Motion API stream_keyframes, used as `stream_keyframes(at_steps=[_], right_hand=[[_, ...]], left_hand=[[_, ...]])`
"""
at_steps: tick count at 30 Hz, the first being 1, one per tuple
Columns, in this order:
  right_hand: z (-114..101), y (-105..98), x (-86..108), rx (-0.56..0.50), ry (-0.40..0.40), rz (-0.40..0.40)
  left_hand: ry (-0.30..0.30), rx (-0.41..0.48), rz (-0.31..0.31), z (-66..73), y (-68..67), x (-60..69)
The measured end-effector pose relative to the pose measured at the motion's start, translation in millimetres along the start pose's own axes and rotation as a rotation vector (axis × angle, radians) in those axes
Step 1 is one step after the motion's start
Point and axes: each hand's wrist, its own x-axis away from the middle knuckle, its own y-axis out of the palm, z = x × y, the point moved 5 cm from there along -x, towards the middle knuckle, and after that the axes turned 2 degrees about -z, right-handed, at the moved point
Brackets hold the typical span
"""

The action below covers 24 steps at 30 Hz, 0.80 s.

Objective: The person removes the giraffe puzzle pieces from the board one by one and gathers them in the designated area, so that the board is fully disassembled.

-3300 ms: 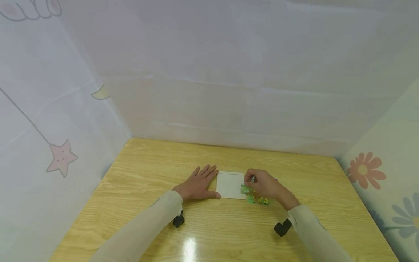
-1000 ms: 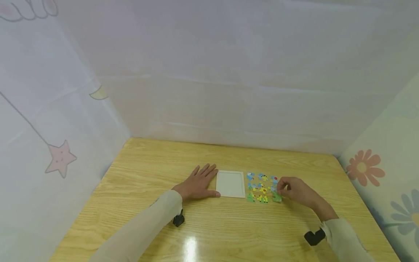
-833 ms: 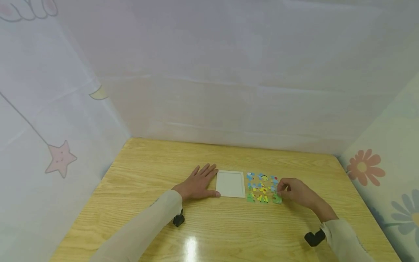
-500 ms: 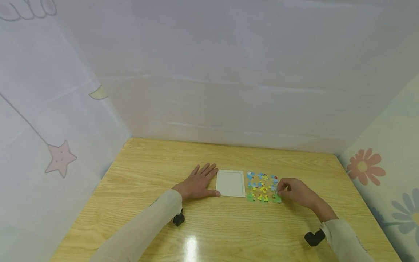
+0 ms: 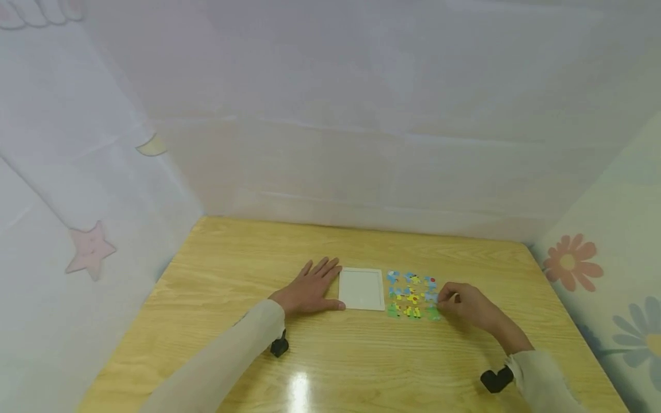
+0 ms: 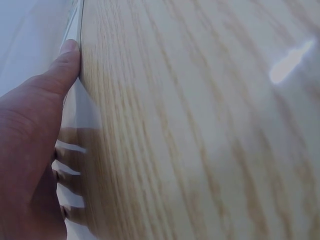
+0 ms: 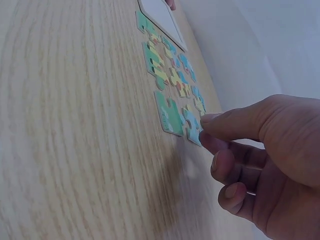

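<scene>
My left hand [image 5: 310, 289] lies flat with fingers spread, its fingertips and thumb against the left edge of a white puzzle tray [image 5: 383, 289]. In the left wrist view the thumb [image 6: 62, 70] touches the tray's edge. Right of the tray, several jigsaw pieces [image 5: 412, 298] with blue, yellow and green printing lie in loose rows with gaps. My right hand [image 5: 467, 307] hovers at their right side, fingers loosely curved. In the right wrist view its thumb and index tips are close to a blue piece [image 7: 191, 127], beside a green corner piece [image 7: 169, 114]; contact is unclear.
Everything lies on a wood-grain table [image 5: 361, 361]. A pale cloth backdrop [image 5: 330, 143] rises behind it, with printed cloth at both sides. Black wrist cameras [image 5: 497, 380] hang below each forearm.
The green piece has gone from the tray's right edge to the lower right corner of the pieces. My right hand moved right with it and has let it go. The left hand stays.
</scene>
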Motion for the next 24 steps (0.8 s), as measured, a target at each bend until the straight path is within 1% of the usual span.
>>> stream_keyframes(at_steps=[5,11,15,18,20,24], right_hand=[[2,2,-0.6,0.003,0.013,-0.009],[0,5,-2.2,0.008,-0.004,-0.014],[0,6,-4.4,0.002,-0.006,-0.019],[-1,5,-5.2,0.015,-0.002,-0.014],[-3,3,-6.1,0.029,-0.007,-0.012],[-11,-1,-7.4,0.037,-0.015,-0.021]], left_hand=[[-0.005,-0.023,-0.006,0.5,-4.1,1.6],[-0.015,-0.027,-0.048,-1.1,-4.6,0.8],[-0.012,0.003,-0.049,-5.3,-3.2,1.4],[-0.001,0.039,-0.034,-9.3,-3.3,2.8],[0.011,0.061,-0.026,-11.8,-5.0,4.8],[0.014,0.079,-0.049,-14.9,-12.6,12.2]])
